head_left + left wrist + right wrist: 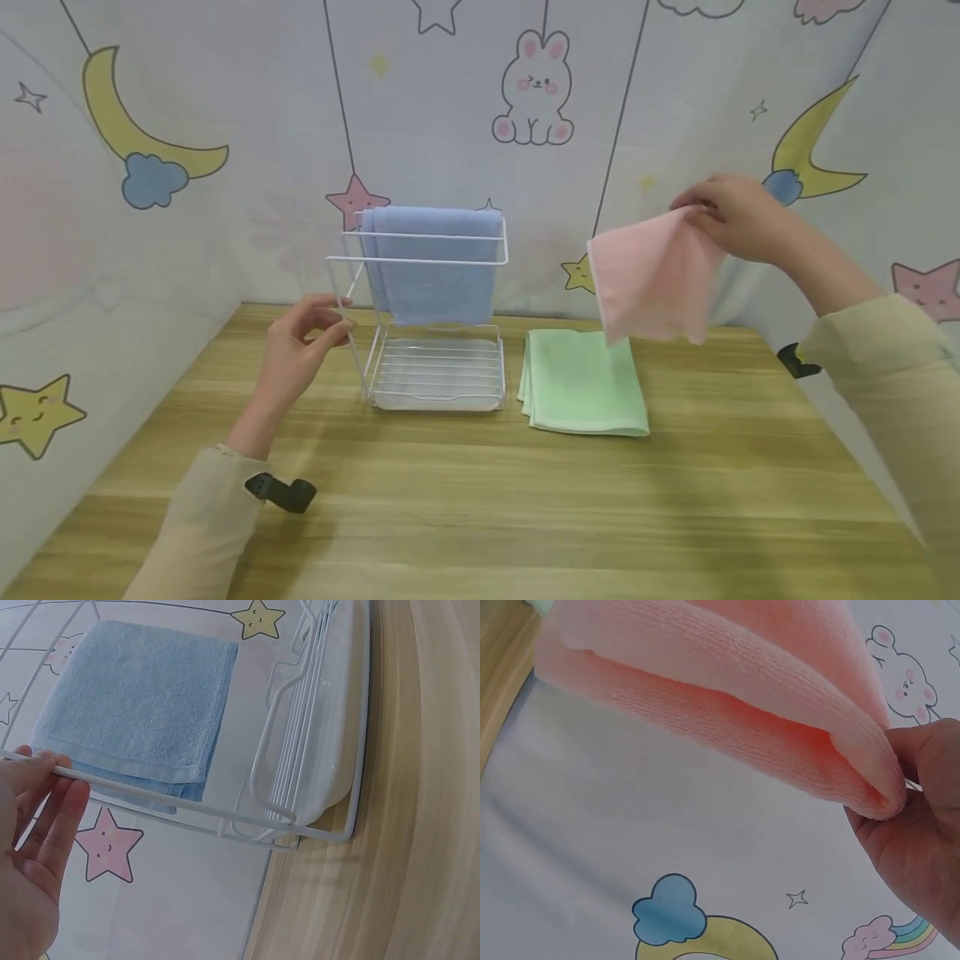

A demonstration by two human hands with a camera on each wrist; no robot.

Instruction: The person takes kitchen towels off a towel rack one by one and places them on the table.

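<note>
A white wire rack [420, 261] stands on the table, with a folded blue towel [442, 292] draped over its upper bars. My left hand [296, 346] pinches the rack's left side wire between thumb and fingers; the left wrist view shows the fingertips [73, 796] at that wire. Up on the right, my right hand [738, 218] holds a folded pink towel [652, 275] by its upper corner, and the cloth hangs down in the air. Thumb and fingers grip the pink fold in the right wrist view. Below the pink towel lies a folded green towel [585, 383].
A shallow white tray [438, 402] forms the rack's base, under a wire grid. The wooden table [480, 517] meets a patterned cloth backdrop [450, 108] behind and at both sides. A dark strap device [281, 492] sits on the left sleeve.
</note>
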